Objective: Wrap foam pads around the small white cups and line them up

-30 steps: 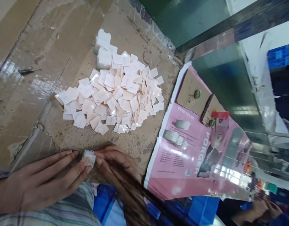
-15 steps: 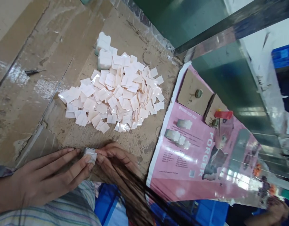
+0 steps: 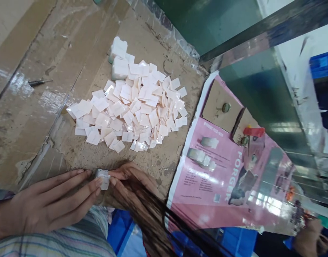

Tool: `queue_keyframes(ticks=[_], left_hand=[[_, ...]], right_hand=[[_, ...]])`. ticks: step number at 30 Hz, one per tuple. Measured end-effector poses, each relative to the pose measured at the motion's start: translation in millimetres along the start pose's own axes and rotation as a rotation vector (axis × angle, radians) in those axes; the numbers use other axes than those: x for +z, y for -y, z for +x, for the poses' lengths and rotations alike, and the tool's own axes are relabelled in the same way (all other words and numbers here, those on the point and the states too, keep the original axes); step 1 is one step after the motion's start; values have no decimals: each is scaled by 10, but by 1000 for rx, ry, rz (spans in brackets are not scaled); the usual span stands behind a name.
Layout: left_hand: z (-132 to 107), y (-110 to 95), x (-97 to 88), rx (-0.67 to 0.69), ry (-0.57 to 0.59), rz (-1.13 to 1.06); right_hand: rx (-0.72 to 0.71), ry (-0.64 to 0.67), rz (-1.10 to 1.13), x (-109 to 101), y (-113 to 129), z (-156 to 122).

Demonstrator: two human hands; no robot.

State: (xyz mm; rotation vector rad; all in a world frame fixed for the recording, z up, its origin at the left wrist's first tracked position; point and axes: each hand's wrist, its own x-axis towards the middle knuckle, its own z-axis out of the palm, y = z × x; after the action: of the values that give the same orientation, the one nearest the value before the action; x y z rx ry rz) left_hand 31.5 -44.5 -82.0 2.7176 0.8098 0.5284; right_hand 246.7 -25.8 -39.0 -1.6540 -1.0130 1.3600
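Observation:
A small whitish block (image 3: 103, 180) with a pale square piece on its face is held low over the table's front edge. My left hand (image 3: 59, 200) has its fingers extended along the block, thumb and fingertips gripping it from the left. From the right, my right hand (image 3: 133, 178) pinches at the block's edge; long dark hair covers part of this hand and forearm. Whether its fingertips hold the block or the thin piece on it is too small to tell. Beyond both hands lies a heap of small pale square pieces (image 3: 137, 107), with two thick white blocks (image 3: 119, 67) at its far left end.
A dark thin tool (image 3: 39, 82) lies on the cardboard-covered table (image 3: 81, 43) at left. To the right is a pink printed sheet (image 3: 198, 196) bearing several pale blocks and a red piece (image 3: 254, 132). Blue bins (image 3: 239, 241) stand below. Another person's hand (image 3: 312, 237) shows at lower right.
The block has tilted slightly, so its pale square face shows more fully. My left fingers have shifted a little on it. The other person's hand at lower right has moved.

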Motion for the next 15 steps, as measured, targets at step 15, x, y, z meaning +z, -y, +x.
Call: queue_keyframes(ticks=[15], left_hand=[[56, 38, -30, 12, -48, -158]], right_hand=[[-36, 40, 69, -29, -106, -12]])
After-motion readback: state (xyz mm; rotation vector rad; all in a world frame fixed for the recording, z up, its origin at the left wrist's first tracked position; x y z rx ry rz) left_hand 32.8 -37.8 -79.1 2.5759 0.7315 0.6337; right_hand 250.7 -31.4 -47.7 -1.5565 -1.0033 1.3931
